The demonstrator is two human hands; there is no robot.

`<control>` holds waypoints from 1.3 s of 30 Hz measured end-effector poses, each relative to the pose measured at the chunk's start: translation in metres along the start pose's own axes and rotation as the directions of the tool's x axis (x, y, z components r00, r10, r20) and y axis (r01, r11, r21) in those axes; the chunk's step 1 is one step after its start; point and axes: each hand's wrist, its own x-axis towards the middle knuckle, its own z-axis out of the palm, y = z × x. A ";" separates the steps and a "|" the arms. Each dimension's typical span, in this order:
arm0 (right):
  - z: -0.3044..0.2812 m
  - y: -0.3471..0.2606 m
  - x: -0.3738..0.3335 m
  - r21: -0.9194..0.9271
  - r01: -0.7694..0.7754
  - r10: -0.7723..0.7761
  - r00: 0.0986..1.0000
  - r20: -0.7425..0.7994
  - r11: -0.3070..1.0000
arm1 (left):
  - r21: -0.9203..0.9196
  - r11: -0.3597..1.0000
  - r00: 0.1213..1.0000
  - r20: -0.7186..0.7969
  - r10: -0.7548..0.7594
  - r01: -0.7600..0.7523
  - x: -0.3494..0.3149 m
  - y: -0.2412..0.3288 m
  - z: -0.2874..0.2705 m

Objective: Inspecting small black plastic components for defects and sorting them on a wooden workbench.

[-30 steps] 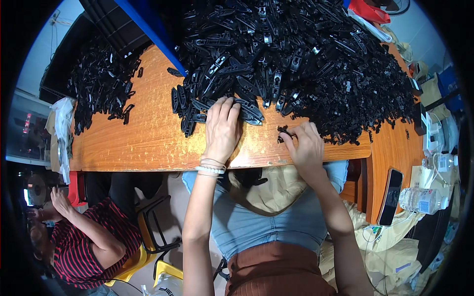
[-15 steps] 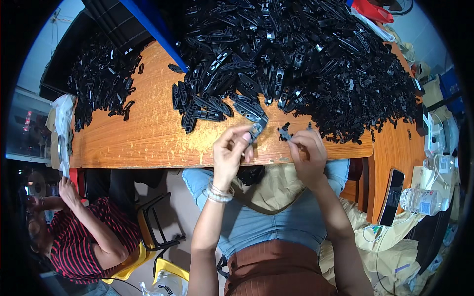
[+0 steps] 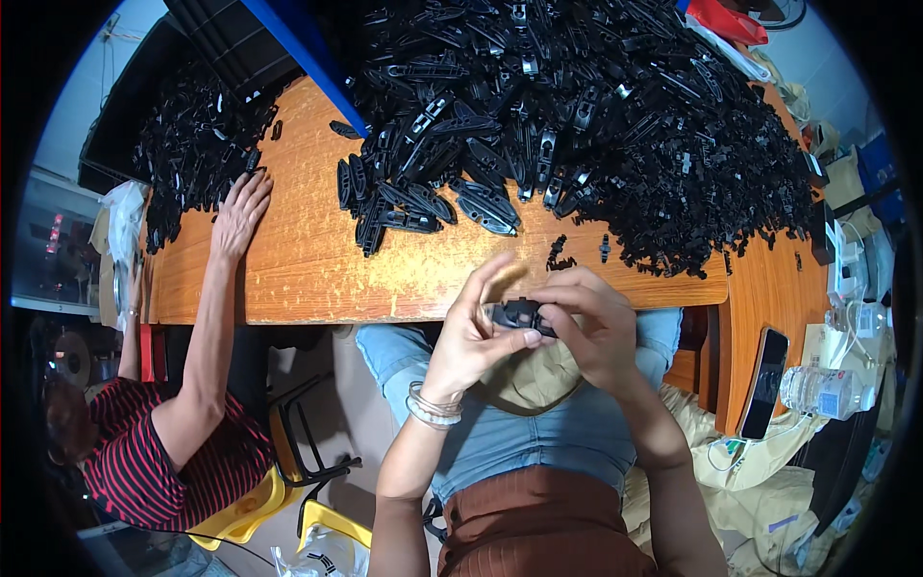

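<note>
A small dark plastic part (image 3: 522, 314) is held between my two hands, just past the table's front edge and above my lap. My left hand (image 3: 471, 338) supports it with the thumb, its index finger raised away. From the other side, the fingers and thumb of my right hand (image 3: 594, 322) pinch it. Fingers cover much of the part, so its full shape is hidden. Beyond my hands, a few tiny black clips (image 3: 558, 254) lie on the wood, with one more black clip (image 3: 605, 248) to their right. Long oval black plastic pieces (image 3: 486, 205) lie farther back.
A big heap of black oval pieces (image 3: 452, 125) fills the table's (image 3: 317, 279) back, with tiny black parts (image 3: 692, 183) heaped at right. A blue-edged crate (image 3: 312, 67) stands back left. At left a co-worker's hand (image 3: 240, 213) touches another black pile. A phone (image 3: 766, 385) lies right.
My hands have come together and drawn back toward me, both now on the dark part. At left, the co-worker's arm has reached onto the table to the black pile.
</note>
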 end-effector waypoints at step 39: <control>-0.026 0.044 0.019 -0.728 0.075 -0.021 0.996 0.083 0.681 | 0.967 -0.168 0.753 0.255 0.606 -0.192 0.042 0.027 -0.082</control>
